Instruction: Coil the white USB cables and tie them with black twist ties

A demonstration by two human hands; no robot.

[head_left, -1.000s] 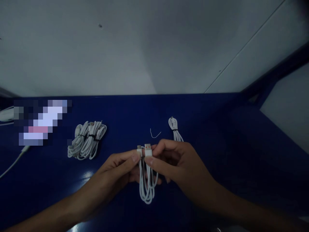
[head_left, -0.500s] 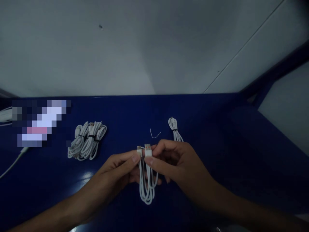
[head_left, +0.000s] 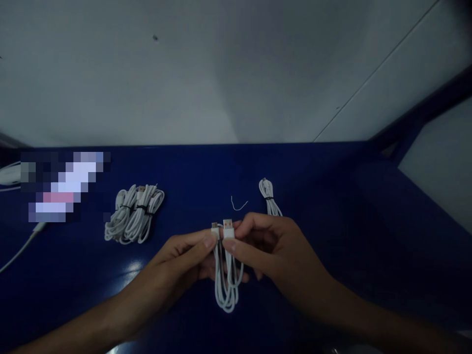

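A white cable [head_left: 224,290], folded into loops, hangs between my two hands with both plugs pointing up. My left hand [head_left: 186,258] pinches it by the smaller plug. The wider USB plug, on the right, is held between the thumb and fingers of my right hand [head_left: 267,246]. No tie shows around this cable. Behind my right hand lies another white cable [head_left: 268,194], bundled with a black tie, its lower end hidden. A thin white bent wire [head_left: 239,205] rests just beyond my fingertips.
Several white cables with black ties lie in a pile [head_left: 134,214] on the blue table [head_left: 199,172], left of centre. Farther left is a pixelated bright object [head_left: 70,187] with a white cord. A pale wall [head_left: 184,83] rises behind the table.
Everything in view has shifted very slightly to the right together. Both hands keep the same hold on the looped cable.
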